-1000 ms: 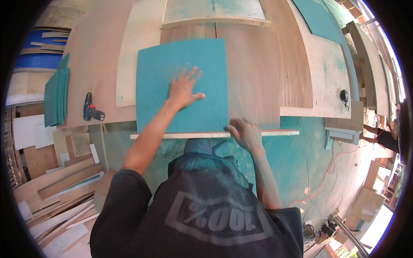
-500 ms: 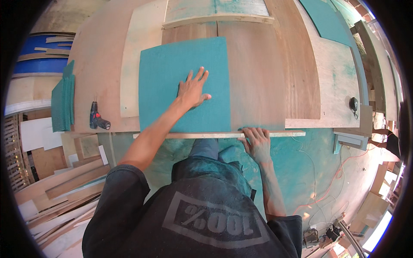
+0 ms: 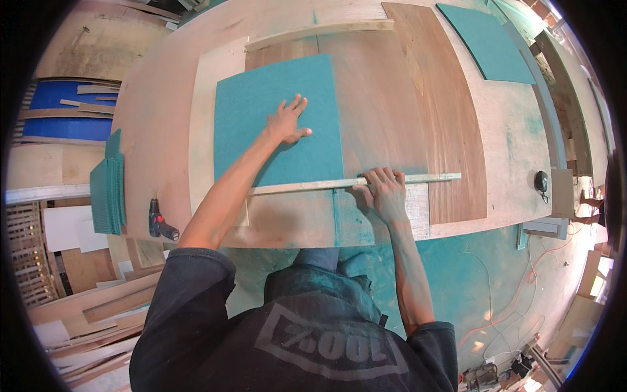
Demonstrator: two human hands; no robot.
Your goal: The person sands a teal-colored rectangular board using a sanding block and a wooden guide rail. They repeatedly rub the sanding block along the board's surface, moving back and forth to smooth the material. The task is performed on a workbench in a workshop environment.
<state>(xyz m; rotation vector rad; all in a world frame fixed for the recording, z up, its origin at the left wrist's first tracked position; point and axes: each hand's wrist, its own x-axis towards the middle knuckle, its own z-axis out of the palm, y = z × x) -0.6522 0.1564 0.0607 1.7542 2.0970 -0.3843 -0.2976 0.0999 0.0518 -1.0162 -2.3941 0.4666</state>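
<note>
Across plywood bench point(image 3: 509, 130), wooden strip point(image 3: 353, 184) runs left-right under both hands.

Hands point(image 3: 287, 122) on teal panel point(image 3: 277, 124), strip point(image 3: 356, 183)

I saw my own body from above: a dark charcoal short-sleeved shirt with a faded grey boxed print across the chest, its fabric dusted teal near the collar. Both forearms were bare, and the left hand point(image 3: 287, 123) and right hand point(image 3: 385, 193) wore no gloves.
</note>
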